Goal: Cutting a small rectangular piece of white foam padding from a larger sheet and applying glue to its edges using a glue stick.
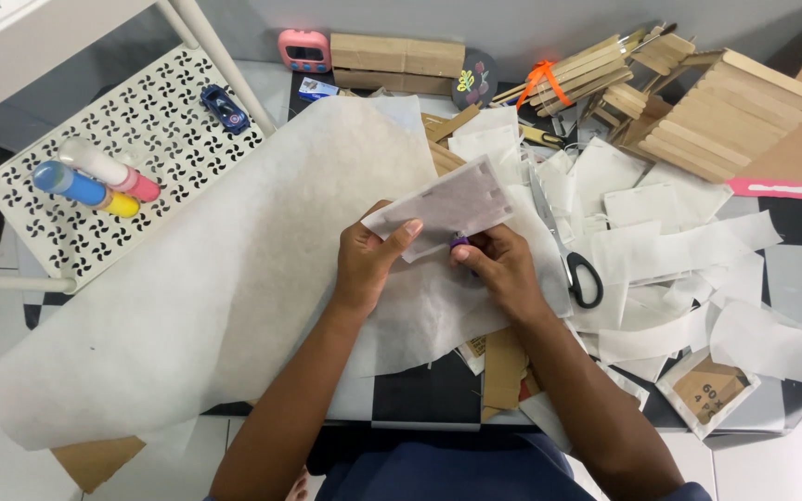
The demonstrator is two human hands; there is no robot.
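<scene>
My left hand (370,262) pinches the lower left edge of a small rectangular piece of translucent white paper (443,204) wrapped over a darker card. My right hand (501,264) is under the paper's lower right edge, closed around a small purple object (459,243), mostly hidden. Both hands hover over a large sheet of white tracing paper (197,288) that covers the left of the work surface.
Black-handled scissors (568,250) lie just right of my right hand among several cut paper scraps (679,260). Wooden sticks and stick constructions (698,111) sit at the back right. A white perforated shelf (132,158) on the left holds paint tubes (95,176) and a toy car (225,109).
</scene>
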